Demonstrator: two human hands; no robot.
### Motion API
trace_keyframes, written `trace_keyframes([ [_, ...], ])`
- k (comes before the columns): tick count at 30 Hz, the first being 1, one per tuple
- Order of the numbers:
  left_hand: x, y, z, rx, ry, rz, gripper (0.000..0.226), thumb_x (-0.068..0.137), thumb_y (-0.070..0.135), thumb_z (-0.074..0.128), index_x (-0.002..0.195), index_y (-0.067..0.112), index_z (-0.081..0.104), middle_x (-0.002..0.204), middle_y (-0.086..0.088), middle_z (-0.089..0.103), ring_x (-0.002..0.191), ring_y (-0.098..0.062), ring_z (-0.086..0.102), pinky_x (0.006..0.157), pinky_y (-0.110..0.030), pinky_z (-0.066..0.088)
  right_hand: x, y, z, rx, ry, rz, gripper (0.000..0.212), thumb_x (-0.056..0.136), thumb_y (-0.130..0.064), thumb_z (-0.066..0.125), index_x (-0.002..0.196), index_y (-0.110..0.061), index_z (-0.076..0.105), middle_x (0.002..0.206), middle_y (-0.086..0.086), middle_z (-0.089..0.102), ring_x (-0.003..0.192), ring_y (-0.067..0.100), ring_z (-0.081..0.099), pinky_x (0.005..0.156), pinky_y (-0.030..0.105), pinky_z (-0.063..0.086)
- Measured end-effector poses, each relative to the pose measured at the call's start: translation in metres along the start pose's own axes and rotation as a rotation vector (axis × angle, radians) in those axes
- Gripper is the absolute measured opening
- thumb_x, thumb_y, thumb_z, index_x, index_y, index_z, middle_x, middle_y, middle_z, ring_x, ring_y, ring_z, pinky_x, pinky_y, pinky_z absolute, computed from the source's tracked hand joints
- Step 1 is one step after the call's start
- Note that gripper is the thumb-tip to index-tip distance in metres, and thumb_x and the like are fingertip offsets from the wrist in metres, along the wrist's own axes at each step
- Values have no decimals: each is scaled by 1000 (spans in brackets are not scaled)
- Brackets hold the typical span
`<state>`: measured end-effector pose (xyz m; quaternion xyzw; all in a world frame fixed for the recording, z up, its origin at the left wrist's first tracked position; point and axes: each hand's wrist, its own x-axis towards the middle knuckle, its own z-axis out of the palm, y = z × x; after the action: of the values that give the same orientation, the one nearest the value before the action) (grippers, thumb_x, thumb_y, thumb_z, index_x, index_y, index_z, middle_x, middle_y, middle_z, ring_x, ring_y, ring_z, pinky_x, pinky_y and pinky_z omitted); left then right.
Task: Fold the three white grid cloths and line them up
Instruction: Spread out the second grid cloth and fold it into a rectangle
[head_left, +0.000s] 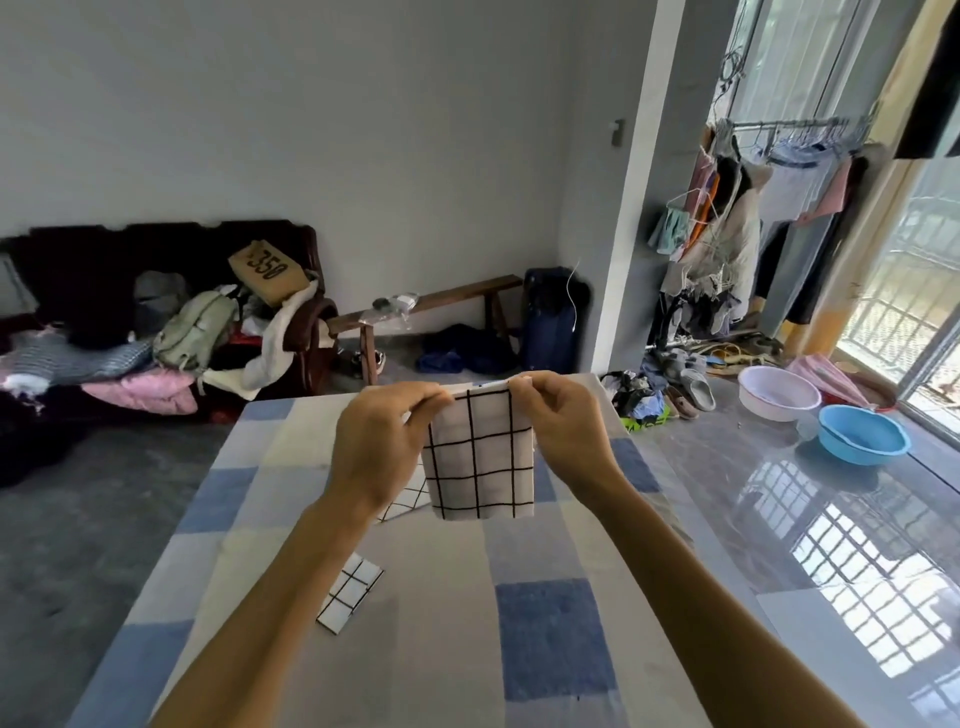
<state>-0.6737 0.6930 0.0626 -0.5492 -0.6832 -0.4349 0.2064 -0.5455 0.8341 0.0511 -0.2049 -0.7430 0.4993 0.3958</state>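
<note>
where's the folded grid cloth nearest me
In the head view, the folded grid cloth lies on the checked tablecloth between the forearms, close by the left one, below the held cloth.

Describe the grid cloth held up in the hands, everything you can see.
The cloth is white with thin black grid lines and looks like soft fabric. It hangs upright, seemingly folded double, above the blue-checked table. The left hand and right hand pinch its top corners. Its lower edge hangs free.
</note>
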Motion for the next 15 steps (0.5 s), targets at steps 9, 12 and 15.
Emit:
trace_keyframes([
  [9,35,13,-12,118,-60,148,16,88,25,65,95,12,73,80,1,72,65,-9,60,67,-26,50,20,-40,-1,-715,-93,-564,18,90,-34,61,104,-26,69,117,-7,64,129,18,42,110,40,20],
  [12,31,19,-15,56,3,110,26,89,33,61,96,10,72,83,0,72,68,-8,62,67,-24,50,26,-54,-4,-697,-111,-582,10,90,-30,63,94,-25,71,106,-11,69,122,13,48,107,32,17],
  [15,19,21,-16,-26,62,26,31,90,35,59,99,8,69,88,-2,72,75,-10,65,67,-21,52,26,-56,-4,-627,-110,-565,10,88,-29,65,93,-24,72,101,-11,70,114,11,53,103,29,22],
])
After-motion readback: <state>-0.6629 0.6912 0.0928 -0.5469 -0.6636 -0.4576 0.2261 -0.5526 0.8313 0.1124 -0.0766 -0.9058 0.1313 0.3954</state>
